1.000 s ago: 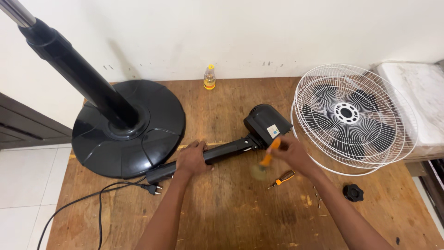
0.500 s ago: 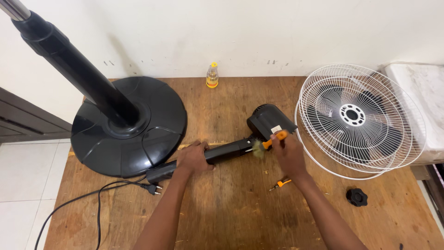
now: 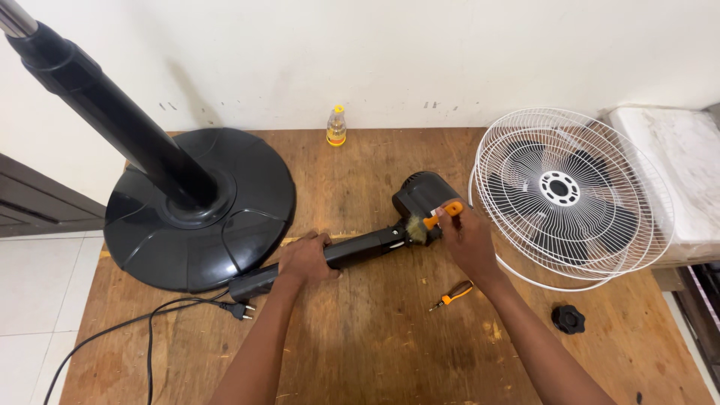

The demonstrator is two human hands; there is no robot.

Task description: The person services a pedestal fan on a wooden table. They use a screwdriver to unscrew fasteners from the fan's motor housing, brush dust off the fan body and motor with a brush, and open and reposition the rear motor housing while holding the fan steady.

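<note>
Down on the wooden tabletop (image 3: 375, 337), the black fan neck (image 3: 360, 250) lay on its side, its motor housing (image 3: 421, 196) pointing toward the white wire grille (image 3: 570, 196) at the right. The left hand (image 3: 307, 257) gripped the neck near its middle, fingers wrapped and clamped around the black tube. The right hand (image 3: 469, 238) was at the joint just below the housing, fingers closed on the orange handle of a small brush (image 3: 427, 223), whose bristles touched the neck where it met the housing. An orange-handled screwdriver (image 3: 452, 295) lay loose on the wood just below the right wrist, and a black knob (image 3: 568, 319) sat farther right, near the grille's lower rim. At the left stood the round black fan base (image 3: 225, 225) with its pole leaning up out of view. A black power plug (image 3: 238, 309) and cord trailed from the neck's lower end. 1 small yellow-capped bottle (image 3: 337, 126) stood by the wall.
</note>
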